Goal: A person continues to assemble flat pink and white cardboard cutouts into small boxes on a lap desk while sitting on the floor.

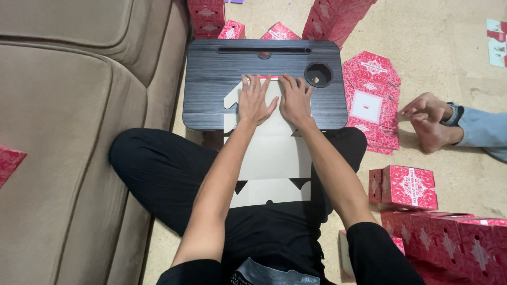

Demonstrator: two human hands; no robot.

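Seen from above, seated cross-legged on a beige floor beside a brown sofa. Left hand and right hand side by side, palms down and fingers spread flat, gripping nothing, pressing on the far end of an unfolded box blank. Blank lying plain side up, far end on a small black lap desk, near end draped over the lap; a thin red edge showing just past the fingertips. Step in hand, by the look of it: creasing the top flap along its fold. Next move likely calling for firm thumbs along the score line, then turning the side panels up. To the right, a stack of flat red patterned blanks and assembled red boxes. Another person's bare feet at the right edge.
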